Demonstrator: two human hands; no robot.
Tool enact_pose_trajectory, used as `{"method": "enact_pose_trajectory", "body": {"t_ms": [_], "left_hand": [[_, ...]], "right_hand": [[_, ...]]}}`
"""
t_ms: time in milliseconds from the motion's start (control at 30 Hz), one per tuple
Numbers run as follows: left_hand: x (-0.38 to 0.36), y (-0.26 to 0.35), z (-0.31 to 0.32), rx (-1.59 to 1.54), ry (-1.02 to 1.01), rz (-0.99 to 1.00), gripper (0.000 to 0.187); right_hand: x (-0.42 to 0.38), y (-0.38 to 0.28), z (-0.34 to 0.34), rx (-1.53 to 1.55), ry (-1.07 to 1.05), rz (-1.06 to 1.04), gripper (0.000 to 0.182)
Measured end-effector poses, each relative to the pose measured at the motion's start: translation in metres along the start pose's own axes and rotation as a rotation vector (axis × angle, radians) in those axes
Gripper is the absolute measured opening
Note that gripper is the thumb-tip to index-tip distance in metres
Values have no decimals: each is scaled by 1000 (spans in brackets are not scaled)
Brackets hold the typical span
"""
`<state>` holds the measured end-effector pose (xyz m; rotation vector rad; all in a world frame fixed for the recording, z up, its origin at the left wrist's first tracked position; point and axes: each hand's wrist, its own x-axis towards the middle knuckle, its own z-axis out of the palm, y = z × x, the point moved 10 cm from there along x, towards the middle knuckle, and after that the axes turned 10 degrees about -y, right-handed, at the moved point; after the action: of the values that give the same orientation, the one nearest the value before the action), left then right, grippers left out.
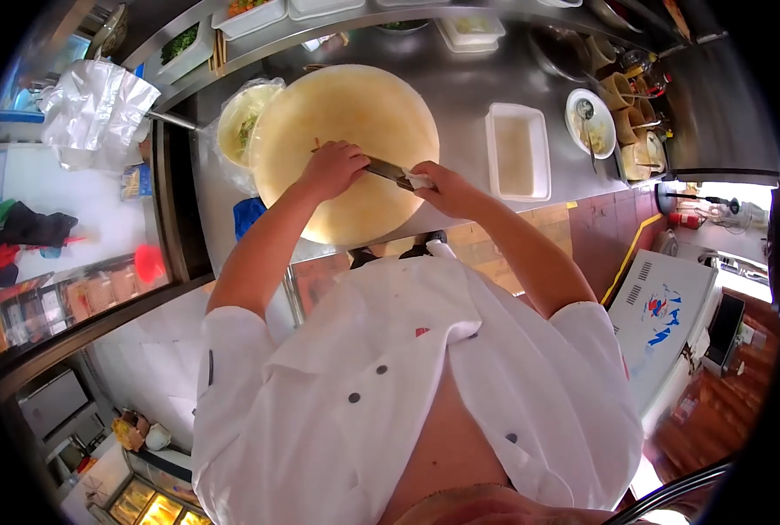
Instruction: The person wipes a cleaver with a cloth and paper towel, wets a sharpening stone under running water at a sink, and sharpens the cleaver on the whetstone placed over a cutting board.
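A large round cutting board [346, 105] lies on the steel counter in front of me. My right hand [447, 191] is closed around the handle end of a kitchen knife [388, 171], where something white shows at the fingers. The broad blade points left over the board. At its far end my left hand [333, 171] is closed, fingers bent down by the blade; I cannot tell what is under them. A small reddish-brown bit [317, 142] shows on the board just past the left hand.
Left of the board stands a plastic-lined bowl [235, 127] with greens. To the right are a white rectangular tub [519, 150] and a white bowl [590, 122] with spoons. A shelf [298, 35] with food containers runs along the back. A blue cloth [248, 214] lies at the left.
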<state>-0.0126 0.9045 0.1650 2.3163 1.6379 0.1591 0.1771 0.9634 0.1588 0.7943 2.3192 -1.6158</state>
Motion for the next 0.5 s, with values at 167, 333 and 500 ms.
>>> {"method": "enact_pose_trajectory", "body": {"t_ms": [167,333,500], "left_hand": [[21,4,-8,34,-8,59,12],[37,-4,-2,54,-64,34,16],[34,-2,-7,55,-43,12,20]], "right_hand": [[-3,-4,-5,-64,73,-25,42],[8,-23,-11,-73,294,-37,37],[35,-23,-16,-198,300,132,31]]}}
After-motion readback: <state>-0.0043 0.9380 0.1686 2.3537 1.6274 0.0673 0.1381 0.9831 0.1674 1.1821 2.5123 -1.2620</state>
